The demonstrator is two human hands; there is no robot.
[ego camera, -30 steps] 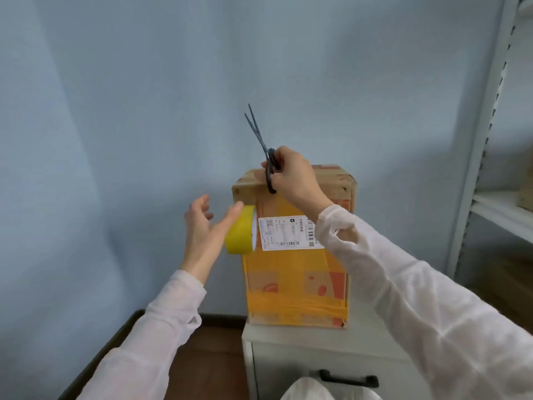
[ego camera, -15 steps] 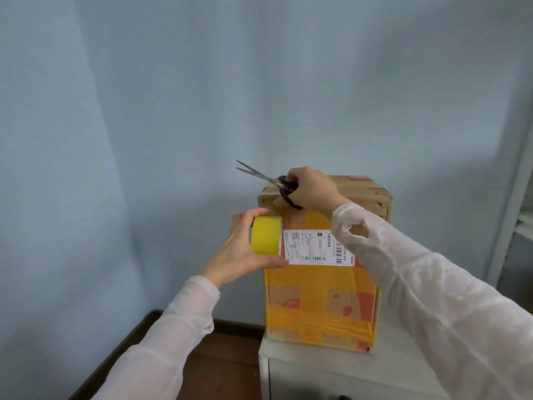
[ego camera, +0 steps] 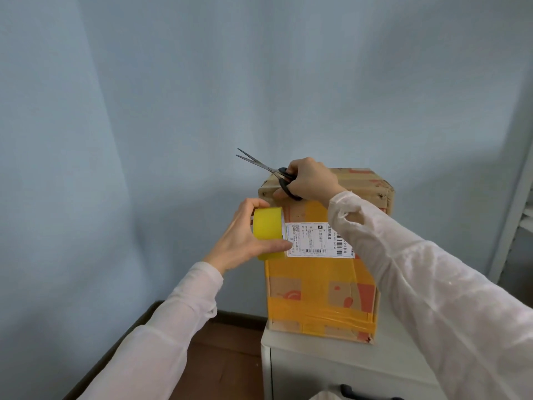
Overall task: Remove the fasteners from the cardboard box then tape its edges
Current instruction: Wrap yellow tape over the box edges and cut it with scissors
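A tall cardboard box (ego camera: 320,287) stands upright on a white cabinet, wrapped in yellow tape and bearing a white shipping label (ego camera: 317,239). My left hand (ego camera: 239,241) grips a roll of yellow tape (ego camera: 267,230) against the box's upper left edge. At the box's top left corner, my right hand (ego camera: 310,179) holds black-handled scissors (ego camera: 274,171), their blades slightly apart and pointing up and left. The thumb of that hand touches the box's top edge. No fasteners can be made out.
The white cabinet (ego camera: 331,359) has a dark drawer handle (ego camera: 346,389) at the bottom edge. A grey shelf frame (ego camera: 516,197) stands at the right. Blue wall behind; brown floor (ego camera: 225,359) to the cabinet's left.
My left hand went from open beside the tape roll to gripping it against the box. The scissors swung from pointing upward to pointing left.
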